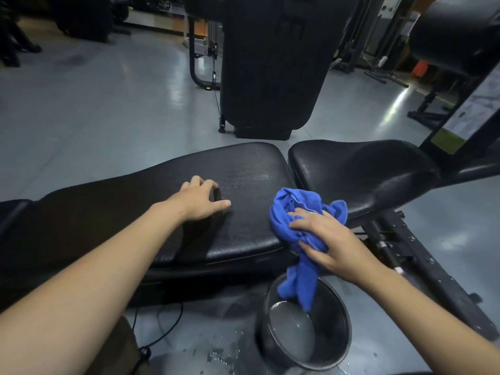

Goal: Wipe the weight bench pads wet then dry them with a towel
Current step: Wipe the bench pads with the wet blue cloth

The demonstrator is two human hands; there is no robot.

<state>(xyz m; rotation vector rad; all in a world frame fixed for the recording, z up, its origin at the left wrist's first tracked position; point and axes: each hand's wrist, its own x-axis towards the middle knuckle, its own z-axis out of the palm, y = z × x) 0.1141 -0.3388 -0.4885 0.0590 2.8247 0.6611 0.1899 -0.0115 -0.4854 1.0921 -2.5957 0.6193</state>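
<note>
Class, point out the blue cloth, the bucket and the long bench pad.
cloth (281, 212): head view, upper bunched part.
bucket (339, 312): head view, inner right wall.
long pad (243, 169): head view, bare top surface.

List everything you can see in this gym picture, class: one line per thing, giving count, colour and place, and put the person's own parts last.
Long pad: one, black, centre.
Seat pad: one, black, right of the long pad.
Cloth: one, blue, at the long pad's right end, tail hanging into the bucket.
Bucket: one, black, on the floor below, holding water.
Upright pad: one, black, behind.
Left hand: resting on the long pad.
Right hand: gripping the cloth.
</note>
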